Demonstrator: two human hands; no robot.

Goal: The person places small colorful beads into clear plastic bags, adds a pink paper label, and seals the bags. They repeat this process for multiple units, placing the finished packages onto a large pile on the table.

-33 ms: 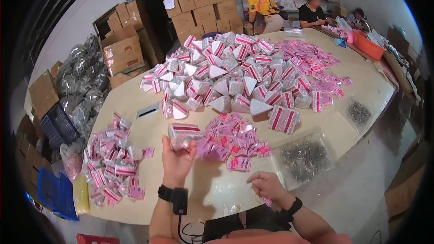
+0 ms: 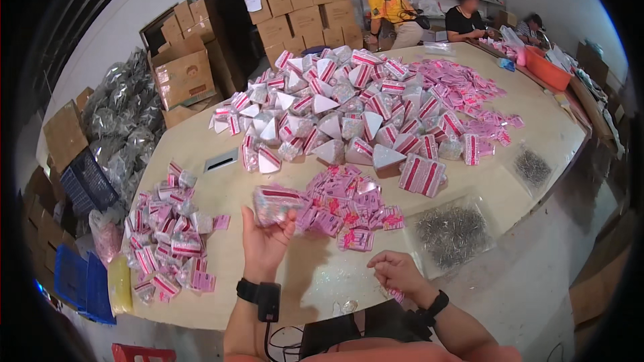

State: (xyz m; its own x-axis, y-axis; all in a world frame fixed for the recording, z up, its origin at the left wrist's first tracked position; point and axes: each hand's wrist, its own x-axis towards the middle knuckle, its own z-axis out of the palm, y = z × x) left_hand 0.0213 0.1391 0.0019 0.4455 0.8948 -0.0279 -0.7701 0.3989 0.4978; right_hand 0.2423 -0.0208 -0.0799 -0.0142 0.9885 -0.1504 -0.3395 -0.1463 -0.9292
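Observation:
My left hand (image 2: pixel 266 241) is closed around a wedge-shaped packet (image 2: pixel 277 205), lifted above the table with its clear wrap, red stripes and glittery, pale filling showing. Below and to the right, my right hand (image 2: pixel 401 273) is held low over the table's near edge with its fingers curled. A small pink card (image 2: pixel 396 294) pokes out from under that palm; whether the fingertips pinch anything else is too small to tell. Between and beyond the hands lies a heap of pink printed cards (image 2: pixel 335 204). A shallow clear tray of metal pins (image 2: pixel 451 233) sits right of my right hand.
A big mound of striped wedge packets (image 2: pixel 342 110) covers the table's middle. Packets with pink cards (image 2: pixel 168 234) are piled at left. More pins (image 2: pixel 532 166) and an orange basin (image 2: pixel 547 68) are on the right. Cartons (image 2: pixel 288 13) and several people stand or sit beyond.
The wedge packet in my left hand has tilted slightly, its right end lower. My right hand has barely moved.

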